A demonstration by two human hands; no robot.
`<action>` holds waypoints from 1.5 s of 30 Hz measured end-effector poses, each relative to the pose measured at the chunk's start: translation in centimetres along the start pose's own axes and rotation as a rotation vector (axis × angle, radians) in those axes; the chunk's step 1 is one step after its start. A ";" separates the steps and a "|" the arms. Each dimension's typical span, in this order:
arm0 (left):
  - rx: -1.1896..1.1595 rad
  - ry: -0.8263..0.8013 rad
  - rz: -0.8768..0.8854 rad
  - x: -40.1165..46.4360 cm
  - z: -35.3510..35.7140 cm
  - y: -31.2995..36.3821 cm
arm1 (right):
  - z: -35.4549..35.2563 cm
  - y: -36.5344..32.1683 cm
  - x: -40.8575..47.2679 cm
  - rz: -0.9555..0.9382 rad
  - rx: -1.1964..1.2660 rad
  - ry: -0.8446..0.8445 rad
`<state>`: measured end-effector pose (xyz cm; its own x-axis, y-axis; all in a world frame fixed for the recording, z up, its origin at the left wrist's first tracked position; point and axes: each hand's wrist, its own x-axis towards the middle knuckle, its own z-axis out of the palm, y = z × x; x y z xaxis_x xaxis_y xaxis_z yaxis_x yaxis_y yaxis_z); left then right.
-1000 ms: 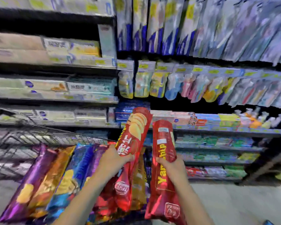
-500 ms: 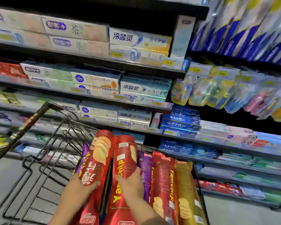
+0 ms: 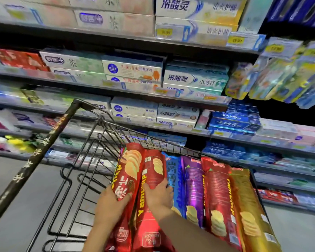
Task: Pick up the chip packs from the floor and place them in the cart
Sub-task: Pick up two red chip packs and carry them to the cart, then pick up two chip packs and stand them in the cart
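- Lowering two red chip packs into the cart (image 3: 91, 142) looks to be the step in hand: both packs lie lengthwise at the left end of a row already in the basket.
- The left hand (image 3: 111, 202) grips the outer red pack (image 3: 129, 168), the one with chips pictured near its top; the fingers curl round its near side, with fingertips showing on the front.
- The right hand (image 3: 159, 194) holds the second red pack (image 3: 153, 171), thumb on one side and fingers wrapped over the other, about midway along its length.
- Just beside the right hand lies a blue pack (image 3: 173, 171), then a purple pack (image 3: 194, 180), another red pack (image 3: 216, 193) and a gold pack (image 3: 247, 206), all side by side and touching.
- My guess is the next move calls for easing both packs down until they rest flat against the blue one, then letting go with both hands together.
- Whether the two held packs already rest on the basket floor I cannot tell; their lower ends run out of view.
- Behind the cart stand shop shelves (image 3: 135, 91) stacked with boxes.
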<state>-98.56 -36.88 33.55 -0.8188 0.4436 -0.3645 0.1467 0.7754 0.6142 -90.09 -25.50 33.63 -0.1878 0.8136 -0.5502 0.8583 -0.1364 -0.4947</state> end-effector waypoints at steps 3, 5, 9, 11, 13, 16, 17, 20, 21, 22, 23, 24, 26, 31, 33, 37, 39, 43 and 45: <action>0.129 0.045 0.041 0.0 -0.1 -0.1 | -1.0 -0.2 -0.2 -0.130 -0.039 -0.004; 0.202 0.087 0.094 0.1 -0.5 1.0 | -2.8 0.1 0.0 -0.233 -0.047 -0.023; 0.307 0.114 0.304 0.4 -0.2 7.1 | -9.5 2.3 1.6 -0.410 -0.137 0.036; 0.372 0.089 0.445 0.1 1.0 11.5 | -13.8 4.2 2.7 -0.443 -0.193 0.131; 0.450 0.028 0.599 -0.8 3.1 16.2 | -18.3 6.6 3.8 -0.444 -0.245 0.230; 0.569 -0.056 0.779 -2.8 7.4 22.8 | -24.8 11.2 4.8 -0.385 -0.302 0.312; 0.607 -0.073 0.856 -4.1 9.3 25.2 | -27.1 13.3 4.9 -0.344 -0.311 0.344; 0.688 -0.162 1.036 -8.5 15.4 31.8 | -33.5 20.3 5.0 -0.207 -0.319 0.455; 0.716 -0.204 1.084 -10.4 17.6 33.9 | -35.6 23.1 4.8 -0.149 -0.312 0.485; 0.745 -0.231 1.133 -12.4 19.8 35.8 | -37.6 25.9 4.3 -0.093 -0.306 0.509; 0.777 -0.249 1.190 -14.3 22.0 37.5 | -39.7 28.8 3.8 -0.036 -0.291 0.528; 0.809 -0.262 1.255 -16.6 24.2 39.2 | -41.6 31.9 3.2 0.023 -0.264 0.551; 0.857 -0.304 1.373 -21.2 28.7 42.4 | -45.2 38.4 1.7 0.146 -0.198 0.588; 0.870 -0.417 1.564 -33.3 40.7 48.7 | -52.6 54.9 -1.5 0.375 -0.144 0.698; 0.934 -0.469 1.608 -38.5 45.8 50.6 | -55.2 61.3 -2.7 0.465 -0.111 0.706; 0.953 -0.557 1.743 -48.7 55.0 54.3 | -59.8 72.4 -4.8 0.624 -0.050 0.693; 0.958 -0.576 1.787 -53.1 59.0 55.4 | -61.6 76.9 -6.0 0.678 -0.051 0.708; 0.968 -0.705 1.819 -59.5 66.0 56.7 | -64.3 83.8 -7.9 0.787 0.010 0.682; 1.020 -0.727 1.841 -61.8 69.1 57.8 | -65.3 86.4 -8.0 0.832 0.089 0.678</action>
<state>-1.17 11.53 43.21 0.7658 0.5907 -0.2544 0.6293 -0.7697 0.1073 16.74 -6.90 39.23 0.7660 0.5866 -0.2630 0.5515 -0.8099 -0.1998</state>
